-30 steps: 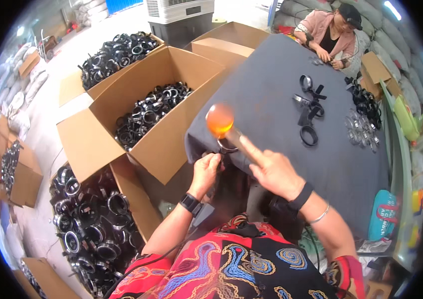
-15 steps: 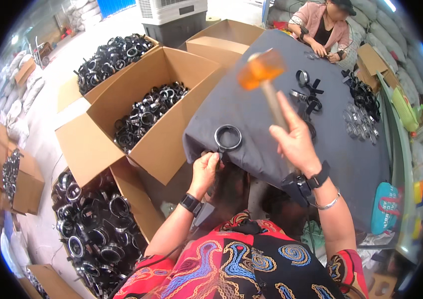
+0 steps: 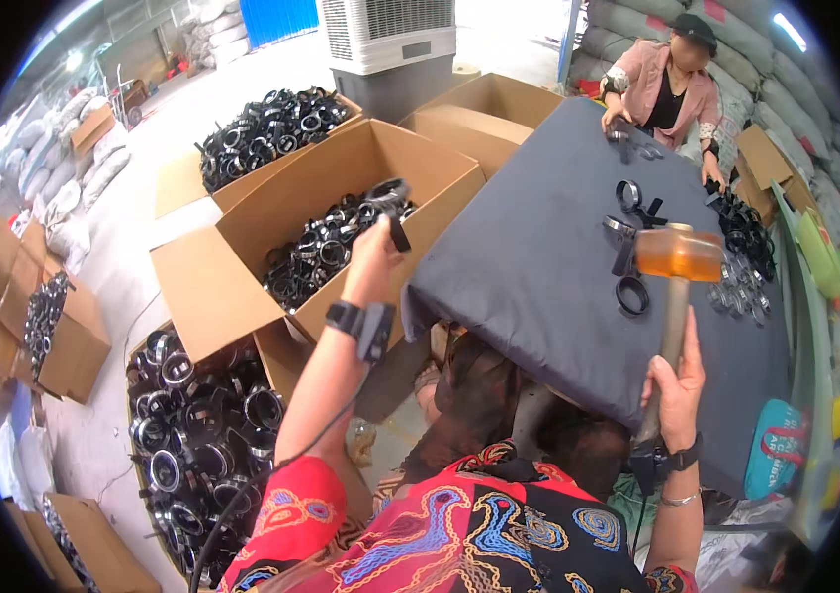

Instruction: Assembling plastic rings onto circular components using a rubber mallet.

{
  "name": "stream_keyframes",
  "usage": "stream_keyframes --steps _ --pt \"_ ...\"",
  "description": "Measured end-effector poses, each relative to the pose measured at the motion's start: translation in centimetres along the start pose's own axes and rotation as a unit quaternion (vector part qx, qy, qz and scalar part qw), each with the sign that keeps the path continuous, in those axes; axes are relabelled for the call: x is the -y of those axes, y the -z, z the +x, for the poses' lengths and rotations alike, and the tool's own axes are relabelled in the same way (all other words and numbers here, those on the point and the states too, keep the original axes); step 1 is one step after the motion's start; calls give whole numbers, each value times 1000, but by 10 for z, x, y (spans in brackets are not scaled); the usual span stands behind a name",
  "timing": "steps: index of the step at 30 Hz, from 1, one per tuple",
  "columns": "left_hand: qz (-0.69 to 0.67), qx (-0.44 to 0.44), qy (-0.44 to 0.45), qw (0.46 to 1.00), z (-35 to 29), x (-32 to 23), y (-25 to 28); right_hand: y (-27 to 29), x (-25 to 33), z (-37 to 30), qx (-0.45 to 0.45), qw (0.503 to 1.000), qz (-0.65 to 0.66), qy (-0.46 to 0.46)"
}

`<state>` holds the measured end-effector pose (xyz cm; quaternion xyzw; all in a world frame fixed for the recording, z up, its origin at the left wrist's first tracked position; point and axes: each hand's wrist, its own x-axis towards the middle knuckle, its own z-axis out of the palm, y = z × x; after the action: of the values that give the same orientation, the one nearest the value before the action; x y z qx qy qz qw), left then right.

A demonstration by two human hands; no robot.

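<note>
My left hand is closed on a black ring with a black tab, blurred by motion, above an open cardboard box. Inside that box lies a heap of similar black-and-silver rings. In my right hand is a mallet with an amber head and a pale handle, held upright over the right part of the table. Several loose rings lie on the dark cloth beyond the mallet, with a pile of clear and silver rings beside it.
A grey cloth covers the table. More boxes of rings stand at the left and behind. Across the table, a person in a pink jacket handles parts by a black pile. A teal bag hangs at the right edge.
My left hand has lifted the ring from the table's near corner and carried it up and left over the box. My right hand has swung the mallet right and lower.
</note>
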<state>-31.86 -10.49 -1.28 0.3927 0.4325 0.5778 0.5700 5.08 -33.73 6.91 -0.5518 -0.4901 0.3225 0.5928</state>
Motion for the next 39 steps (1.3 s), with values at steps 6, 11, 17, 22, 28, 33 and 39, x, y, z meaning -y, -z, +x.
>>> stream_keyframes --steps 6,11,17,22,28,33,39 --pt "150 67 -13 986 3 3 -60 60 -46 -15 -176 984 -37 1" --pt "231 149 -129 953 3 5 -138 79 -82 -20 -186 981 27 -37" --pt "395 289 -289 823 -10 3 -269 83 -92 -21 -208 977 29 -23" --pt "501 321 -294 748 -7 7 -353 85 -86 -26 -194 980 39 -24" --pt "577 360 -145 719 17 49 -407 90 -112 -32 -227 973 -26 28" --pt "428 386 -63 815 56 79 -372 78 -91 -25 -132 987 57 -67" --pt "361 403 -28 840 -2 33 -346 90 -93 -28 -165 985 33 -24"
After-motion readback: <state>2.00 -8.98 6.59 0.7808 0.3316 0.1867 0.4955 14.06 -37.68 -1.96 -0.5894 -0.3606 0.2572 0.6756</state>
